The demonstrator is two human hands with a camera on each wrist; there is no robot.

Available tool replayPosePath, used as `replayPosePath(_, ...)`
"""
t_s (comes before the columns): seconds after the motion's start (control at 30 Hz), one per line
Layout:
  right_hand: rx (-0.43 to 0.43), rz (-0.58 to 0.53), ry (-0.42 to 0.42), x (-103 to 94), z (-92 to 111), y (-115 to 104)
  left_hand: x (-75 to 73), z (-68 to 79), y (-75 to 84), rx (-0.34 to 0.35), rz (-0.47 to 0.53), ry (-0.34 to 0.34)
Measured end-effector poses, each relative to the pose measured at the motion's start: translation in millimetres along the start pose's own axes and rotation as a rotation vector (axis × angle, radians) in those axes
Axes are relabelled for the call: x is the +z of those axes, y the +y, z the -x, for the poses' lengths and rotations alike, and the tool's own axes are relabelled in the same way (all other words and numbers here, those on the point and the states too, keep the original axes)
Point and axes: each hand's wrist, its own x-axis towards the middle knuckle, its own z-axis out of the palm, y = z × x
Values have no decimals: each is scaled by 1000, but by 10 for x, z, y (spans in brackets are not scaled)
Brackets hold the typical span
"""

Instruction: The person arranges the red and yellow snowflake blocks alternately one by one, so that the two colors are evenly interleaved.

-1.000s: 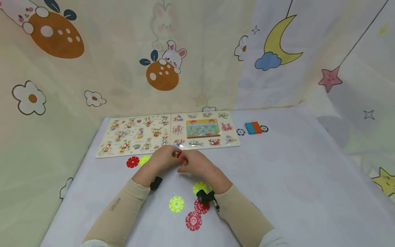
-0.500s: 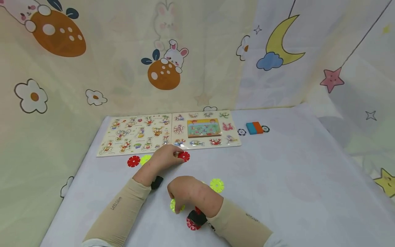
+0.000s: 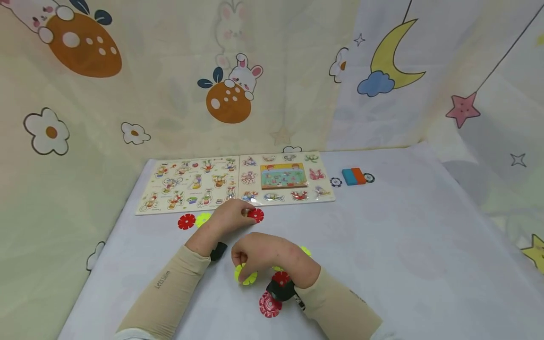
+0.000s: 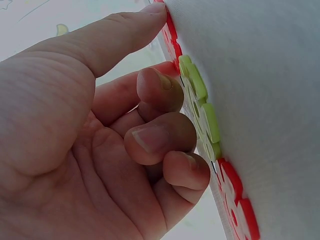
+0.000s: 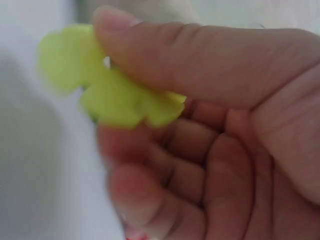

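My left hand (image 3: 229, 218) rests on the table below the picture boards, thumb and index finger holding a flat red flower-shaped interlocking disc (image 3: 256, 216) by its edges. In the left wrist view that red disc (image 4: 171, 37) lies at the thumb and index tips, while the other fingers curl loosely. Nearer the body, my right hand (image 3: 265, 257) pinches a yellow-green interlocking disc (image 3: 246, 276) between thumb and fingers. The right wrist view shows this yellow-green disc (image 5: 112, 95) tilted, with the thumb flat across its face.
Left of my left hand lie another red disc (image 3: 186, 221) and a yellow-green disc (image 3: 202, 219). Two red discs, one patterned (image 3: 270, 304), sit near my right wrist, beside partly hidden yellow-green ones. Behind stand an animal puzzle board (image 3: 286, 177), a blue-orange block (image 3: 353, 176) and round chips.
My right hand has left the red disc beside my left hand, come down toward the body and picked up a yellow-green disc. The left hand stays at the red disc.
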Motion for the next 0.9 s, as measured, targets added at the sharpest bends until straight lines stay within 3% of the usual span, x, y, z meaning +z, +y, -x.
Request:
replayPosePath(0.17, 18, -201, 127, -276, 134, 137, -6, 0, 32, -16, -13, -10)
replayPosePath(0.27, 96, -316, 229, -421, 220, 248, -7, -10, 39, 4, -28, 0)
replayPosePath(0.43, 246, -411, 418, -563, 284, 527, -7, -3, 47, 9, -22, 4)
replayPosePath(0.63, 414, -317, 493, -526, 175, 902, -8, 14, 53, -19, -12, -10)
replayPosePath(0.9, 468, -207, 497, -362, -26, 1042, -1, 18, 37, -1, -17, -4)
